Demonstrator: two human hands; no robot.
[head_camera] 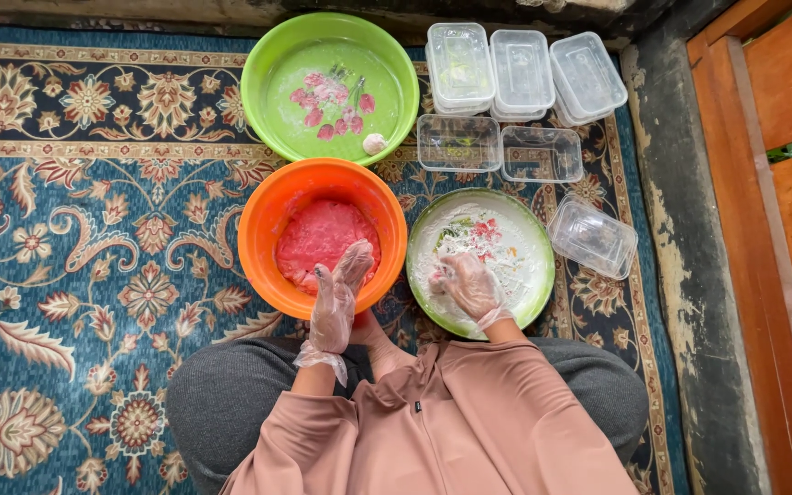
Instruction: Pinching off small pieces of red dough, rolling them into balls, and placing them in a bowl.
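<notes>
An orange bowl [263, 234] in front of me holds a mass of pink dough [313, 240]. My left hand [336, 298], in a thin clear glove, reaches over the bowl's near rim with its fingers apart, fingertips touching the dough. To the right stands a green-rimmed plate [538, 266] dusted with white flour. My gloved right hand [467, 282] rests on the plate with fingers curled; whether a piece of dough lies under it I cannot tell. A larger green bowl [268, 69] behind holds one small floured ball [374, 143].
Several clear plastic containers [522, 69] are stacked at the back right, two open ones [458, 142] before them, one [591, 236] beside the plate. All rests on a blue patterned carpet [93, 229]. A wooden door [781, 183] and dark sill run along the right.
</notes>
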